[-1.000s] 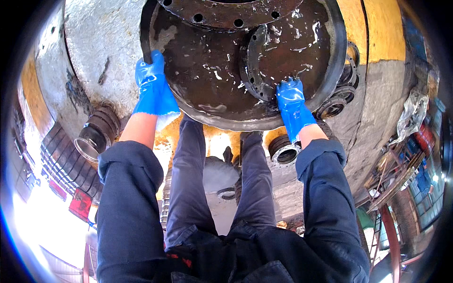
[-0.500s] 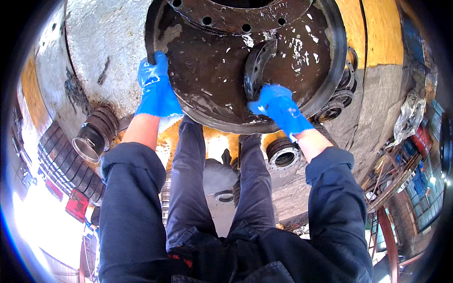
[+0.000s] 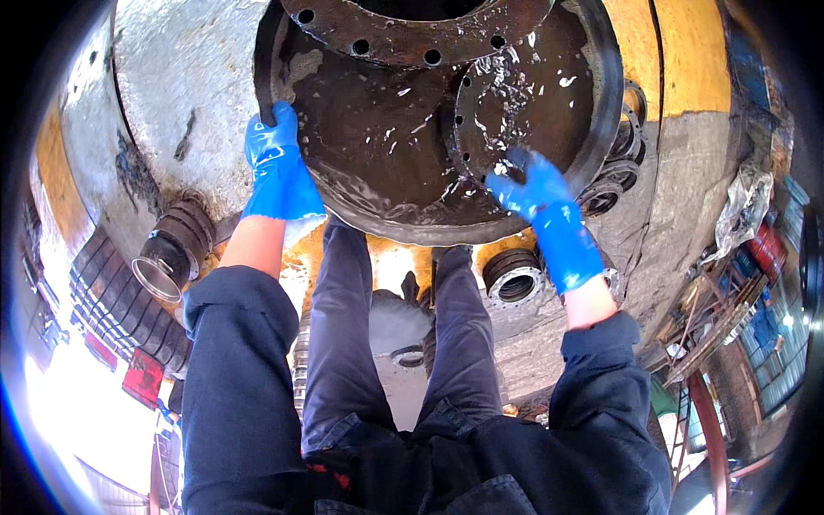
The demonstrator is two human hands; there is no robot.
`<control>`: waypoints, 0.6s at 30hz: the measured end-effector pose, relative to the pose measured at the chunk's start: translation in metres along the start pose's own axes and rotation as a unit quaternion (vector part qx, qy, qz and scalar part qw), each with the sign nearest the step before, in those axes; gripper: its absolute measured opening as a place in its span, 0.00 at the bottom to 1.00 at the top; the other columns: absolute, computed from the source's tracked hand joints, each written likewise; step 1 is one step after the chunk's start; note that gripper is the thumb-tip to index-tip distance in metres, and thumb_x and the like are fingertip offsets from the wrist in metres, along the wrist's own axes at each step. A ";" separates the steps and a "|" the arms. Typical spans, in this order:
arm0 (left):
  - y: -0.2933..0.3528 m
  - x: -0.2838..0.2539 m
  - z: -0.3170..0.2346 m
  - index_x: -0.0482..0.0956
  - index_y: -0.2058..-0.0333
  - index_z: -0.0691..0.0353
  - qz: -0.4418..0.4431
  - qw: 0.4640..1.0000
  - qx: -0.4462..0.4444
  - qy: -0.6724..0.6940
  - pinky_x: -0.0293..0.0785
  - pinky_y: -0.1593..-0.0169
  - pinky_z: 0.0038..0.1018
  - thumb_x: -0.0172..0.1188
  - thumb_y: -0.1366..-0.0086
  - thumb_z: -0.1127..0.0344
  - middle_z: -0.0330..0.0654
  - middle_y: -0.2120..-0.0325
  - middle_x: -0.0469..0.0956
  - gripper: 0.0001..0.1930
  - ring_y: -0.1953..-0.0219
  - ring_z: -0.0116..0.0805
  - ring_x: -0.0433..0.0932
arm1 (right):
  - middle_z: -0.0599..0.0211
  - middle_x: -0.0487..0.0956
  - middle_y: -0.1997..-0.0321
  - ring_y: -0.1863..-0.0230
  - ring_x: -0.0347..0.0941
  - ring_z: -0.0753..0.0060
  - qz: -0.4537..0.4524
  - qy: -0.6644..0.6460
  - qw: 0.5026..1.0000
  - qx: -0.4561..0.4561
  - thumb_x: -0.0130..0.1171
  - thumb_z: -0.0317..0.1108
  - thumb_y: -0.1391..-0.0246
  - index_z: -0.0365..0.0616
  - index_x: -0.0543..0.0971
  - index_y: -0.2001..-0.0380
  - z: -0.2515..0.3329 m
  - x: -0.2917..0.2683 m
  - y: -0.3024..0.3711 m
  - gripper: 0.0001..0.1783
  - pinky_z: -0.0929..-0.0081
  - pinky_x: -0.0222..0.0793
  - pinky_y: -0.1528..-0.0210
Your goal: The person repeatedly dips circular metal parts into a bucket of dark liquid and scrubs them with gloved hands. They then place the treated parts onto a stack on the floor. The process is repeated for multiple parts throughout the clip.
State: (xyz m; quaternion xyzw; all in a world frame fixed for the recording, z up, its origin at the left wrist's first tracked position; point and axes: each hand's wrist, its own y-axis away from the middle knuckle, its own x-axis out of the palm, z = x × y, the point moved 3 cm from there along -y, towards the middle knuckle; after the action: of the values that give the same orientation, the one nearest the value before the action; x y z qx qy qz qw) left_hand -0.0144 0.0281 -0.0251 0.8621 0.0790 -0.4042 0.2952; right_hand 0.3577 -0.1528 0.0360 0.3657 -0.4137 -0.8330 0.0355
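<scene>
Both hands wear blue rubber gloves. My left hand [image 3: 276, 167] is closed on the left rim of a wide, round, dark metal pan [image 3: 369, 215] holding dark, oily liquid. Within the pan a dark metal ring [image 3: 461, 120] with small bolt holes lies nearly flat, partly under the liquid. My right hand [image 3: 536, 190] is over the pan's right side at the ring's near edge. Its thumb and fingers look apart, though slightly smeared by motion, and the fingertips are dark. A larger flanged ring [image 3: 403, 39] with bolt holes sits at the pan's far side, cut off by the picture's top.
A black cylindrical part [image 3: 176, 245] stands on the floor at left. More metal rings [image 3: 605, 193] lean beside the pan at right, and another ringed part [image 3: 513, 279] sits below it. Crumpled clear plastic [image 3: 745, 206] lies farther right. My legs are close under the pan.
The ring has tipped from upright to nearly flat in the liquid. My right hand has shifted right and its fingers have parted. The pan has moved slightly left with my left hand on it.
</scene>
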 end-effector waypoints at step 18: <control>-0.028 0.009 0.041 0.83 0.59 0.67 0.012 1.000 -0.006 -0.011 0.76 0.58 0.42 0.59 0.37 0.48 0.54 0.68 0.85 0.24 0.62 0.52 0.83 | 0.52 0.83 0.56 0.54 0.81 0.50 0.016 0.260 0.965 -0.043 0.71 0.50 0.63 0.45 0.84 0.62 0.029 0.014 -0.014 0.26 0.55 0.76 0.50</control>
State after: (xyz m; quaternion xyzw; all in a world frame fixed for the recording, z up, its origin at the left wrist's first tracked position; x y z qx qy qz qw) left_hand -0.0450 0.0265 -0.0645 0.8567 0.0680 -0.4095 0.3062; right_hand 0.3324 -0.1296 0.0291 0.5609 -0.3602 -0.7255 0.1710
